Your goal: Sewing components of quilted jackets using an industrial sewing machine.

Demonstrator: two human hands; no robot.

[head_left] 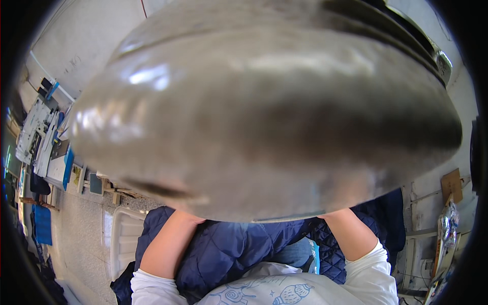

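Observation:
A large, rounded, shiny grey thing (264, 112) fills the upper and middle part of the head view, very close and blurred. Its kind is unclear; a dark ridged edge runs along its upper right. My left hand (190, 217) and my right hand (334, 213) go up behind its lower edge, so only the wrist ends show. Fingers are hidden on both, and whether they hold anything cannot be made out. Below them a navy quilted garment or cloth (223, 251) lies bunched over my lap, between my bare forearms.
A white plastic stool or chair (124, 239) stands at my left on the speckled floor (81, 223). Farther left are sewing machines (43, 134) on tables. To the right, a brown cardboard piece (451, 186) and a clear plastic-wrapped bundle (448, 223) are near the wall.

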